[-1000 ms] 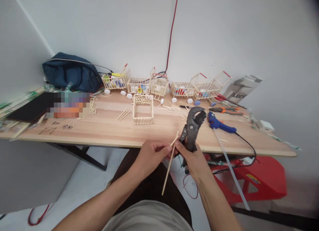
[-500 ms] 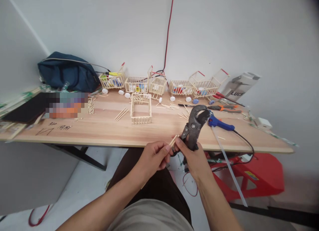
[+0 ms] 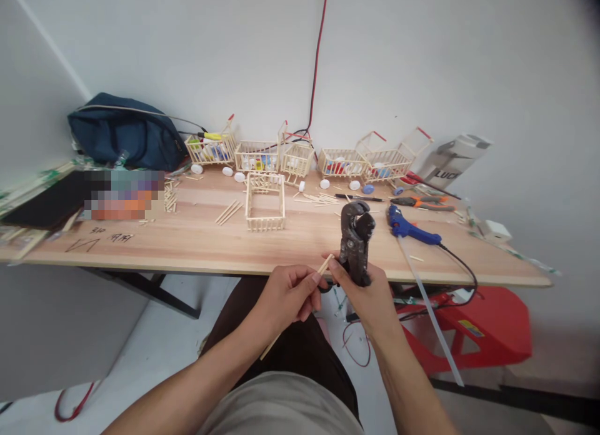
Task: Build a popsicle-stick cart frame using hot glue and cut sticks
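Note:
Between thumb and fingers, my left hand (image 3: 293, 291) pinches a thin wooden stick (image 3: 326, 263). A length of stick (image 3: 269, 347) also shows below that hand. My right hand (image 3: 368, 297) is wrapped round a dark pipe cutter (image 3: 355, 241), its hooked jaw pointing up over the table's front edge. The right thumb is close to the upper end of the stick; whether they touch I cannot tell. Beyond my hands, an open rectangular frame of small sticks (image 3: 265, 224) sits on the table, with several loose sticks (image 3: 229, 212) to its left.
Miniature stick shopping carts (image 3: 344, 165) line the wall. On the table (image 3: 206, 247) lie a blue glue gun (image 3: 415, 229), orange-handled pliers (image 3: 424, 202), a pen (image 3: 359, 198) and a dark bag (image 3: 126, 135). A red stool (image 3: 497, 329) stands below right.
The pipe cutter has swung left and more upright in my right hand, away from the glue gun. My left hand stays nearly in place, and a stick's lower length now shows beneath it.

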### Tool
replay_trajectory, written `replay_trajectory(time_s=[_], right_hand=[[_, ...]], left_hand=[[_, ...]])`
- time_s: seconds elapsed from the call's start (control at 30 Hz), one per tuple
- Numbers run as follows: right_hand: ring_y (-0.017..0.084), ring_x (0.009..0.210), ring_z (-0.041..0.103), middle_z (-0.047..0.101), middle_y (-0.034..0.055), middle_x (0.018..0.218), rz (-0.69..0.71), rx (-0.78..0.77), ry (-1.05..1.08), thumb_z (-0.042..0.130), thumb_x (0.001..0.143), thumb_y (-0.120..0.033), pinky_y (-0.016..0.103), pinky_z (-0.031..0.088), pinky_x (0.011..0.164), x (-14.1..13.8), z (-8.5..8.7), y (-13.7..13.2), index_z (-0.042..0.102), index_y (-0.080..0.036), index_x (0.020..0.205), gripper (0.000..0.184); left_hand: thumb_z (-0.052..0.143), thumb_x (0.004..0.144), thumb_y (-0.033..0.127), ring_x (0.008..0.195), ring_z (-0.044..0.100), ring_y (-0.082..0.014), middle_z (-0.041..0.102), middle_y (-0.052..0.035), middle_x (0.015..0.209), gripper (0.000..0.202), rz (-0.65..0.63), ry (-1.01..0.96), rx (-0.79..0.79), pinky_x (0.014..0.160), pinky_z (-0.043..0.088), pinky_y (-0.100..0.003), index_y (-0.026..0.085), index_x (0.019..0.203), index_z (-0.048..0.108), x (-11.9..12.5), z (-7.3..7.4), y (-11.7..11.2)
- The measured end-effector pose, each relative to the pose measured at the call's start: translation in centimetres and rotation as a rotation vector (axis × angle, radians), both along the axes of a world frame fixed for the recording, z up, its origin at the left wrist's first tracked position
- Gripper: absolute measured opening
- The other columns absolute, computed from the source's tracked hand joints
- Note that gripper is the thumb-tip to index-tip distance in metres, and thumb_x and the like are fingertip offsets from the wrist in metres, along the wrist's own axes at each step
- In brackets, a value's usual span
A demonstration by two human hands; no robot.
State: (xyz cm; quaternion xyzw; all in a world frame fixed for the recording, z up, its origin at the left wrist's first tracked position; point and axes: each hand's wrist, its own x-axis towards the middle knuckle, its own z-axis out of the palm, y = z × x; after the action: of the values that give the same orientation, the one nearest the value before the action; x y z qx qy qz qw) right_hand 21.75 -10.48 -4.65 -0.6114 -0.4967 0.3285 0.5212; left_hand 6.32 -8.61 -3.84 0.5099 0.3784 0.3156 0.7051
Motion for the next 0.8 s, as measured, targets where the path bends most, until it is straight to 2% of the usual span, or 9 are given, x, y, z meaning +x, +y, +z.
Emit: replay_trajectory(time_s=[0.17,0.3,0.4,0.47,0.5,0.6,0.67,0.73,0.8], right_hand=[[0.015,0.058,0.053,0.058,0.0003,0.059,0.007,0.001,-0.036,0.066,0.077,-0.049,0.027,0.042,0.056,0.6,-0.2,0.1,0.068,-0.015,0.08,0.034],[0.016,0.058,0.053,0.06,0.0014,0.061,0.129,-0.052,-0.16,0.063,0.08,-0.046,0.028,0.041,0.057,1.4,-0.2,0.1,0.065,-0.017,0.071,0.031],[0.016,0.059,0.053,0.061,0.0022,0.062,0.182,-0.08,-0.223,0.063,0.079,-0.046,0.028,0.039,0.057,1.6,-0.1,-0.1,0.063,-0.018,0.066,0.031],[0.016,0.058,0.052,0.061,0.0022,0.06,0.145,-0.087,-0.188,0.065,0.078,-0.047,0.028,0.039,0.057,1.6,-0.4,-0.3,0.063,-0.017,0.065,0.032],[0.016,0.058,0.051,0.06,0.0021,0.06,0.115,-0.087,-0.144,0.066,0.078,-0.048,0.028,0.039,0.056,1.5,-0.6,-0.3,0.063,-0.017,0.064,0.033],[0.015,0.058,0.051,0.059,0.0023,0.061,0.005,-0.067,0.097,0.07,0.075,-0.048,0.028,0.041,0.057,1.3,-1.3,-0.4,0.063,-0.017,0.064,0.034],[0.015,0.059,0.052,0.06,0.0023,0.063,-0.066,-0.038,0.292,0.075,0.072,-0.047,0.028,0.042,0.058,1.0,-1.7,-0.3,0.063,-0.017,0.066,0.032],[0.014,0.058,0.051,0.059,0.0013,0.063,-0.106,-0.018,0.458,0.078,0.069,-0.045,0.028,0.043,0.057,0.4,-1.9,-0.4,0.062,-0.018,0.068,0.032],[0.014,0.058,0.051,0.058,0.0003,0.064,-0.12,-0.02,0.57,0.08,0.067,-0.043,0.028,0.044,0.057,-0.6,-2.0,-0.5,0.06,-0.018,0.068,0.032]], left_hand=[[0.05,0.086,0.04,0.037,0.037,-0.0061,0.053,0.0029,0.052,0.03,-0.018,0.145,0.136,0.04,0.024,-0.02,0.014,0.073,0.06,-0.5,0.2,0.0],[0.048,0.09,0.027,0.05,0.047,-0.0098,0.054,0.0015,0.052,0.034,-0.04,0.43,0.506,0.054,0.032,-0.022,0.016,0.059,0.056,-1.4,0.6,0.4],[0.046,0.093,0.023,0.056,0.052,-0.0129,0.059,-0.0008,0.057,0.034,-0.094,0.621,0.709,0.059,0.036,-0.025,0.016,0.062,0.058,-2.1,0.8,0.7],[0.05,0.093,0.023,0.069,0.06,-0.0172,0.067,-0.0047,0.072,0.023,-0.01,0.662,0.859,0.066,0.042,-0.028,0.016,0.076,0.065,-2.4,1.0,0.5],[0.053,0.091,0.021,0.079,0.062,-0.0193,0.069,-0.0067,0.083,0.016,0.086,0.635,0.958,0.073,0.045,-0.03,0.016,0.085,0.067,-2.5,1.1,0.2],[0.06,0.086,0.013,0.093,0.06,-0.0193,0.07,-0.007,0.096,0.016,0.366,0.393,1.198,0.087,0.047,-0.033,0.019,0.099,0.068,-2.9,1.4,-1.3],[0.061,0.085,0.011,0.086,0.061,-0.0159,0.07,-0.005,0.089,0.016,0.356,0.246,1.127,0.08,0.049,-0.028,0.019,0.095,0.071,-2.9,1.1,-2.4],[0.063,0.085,0.016,0.078,0.062,-0.0139,0.07,-0.0044,0.086,0.015,0.274,0.18,0.837,0.071,0.049,-0.024,0.02,0.095,0.074,-2.4,0.5,-3.0],[0.066,0.084,0.024,0.067,0.059,-0.0119,0.069,-0.0031,0.081,0.018,0.294,0.099,0.486,0.061,0.047,-0.022,0.02,0.099,0.075,-1.5,-0.3,-3.0]])
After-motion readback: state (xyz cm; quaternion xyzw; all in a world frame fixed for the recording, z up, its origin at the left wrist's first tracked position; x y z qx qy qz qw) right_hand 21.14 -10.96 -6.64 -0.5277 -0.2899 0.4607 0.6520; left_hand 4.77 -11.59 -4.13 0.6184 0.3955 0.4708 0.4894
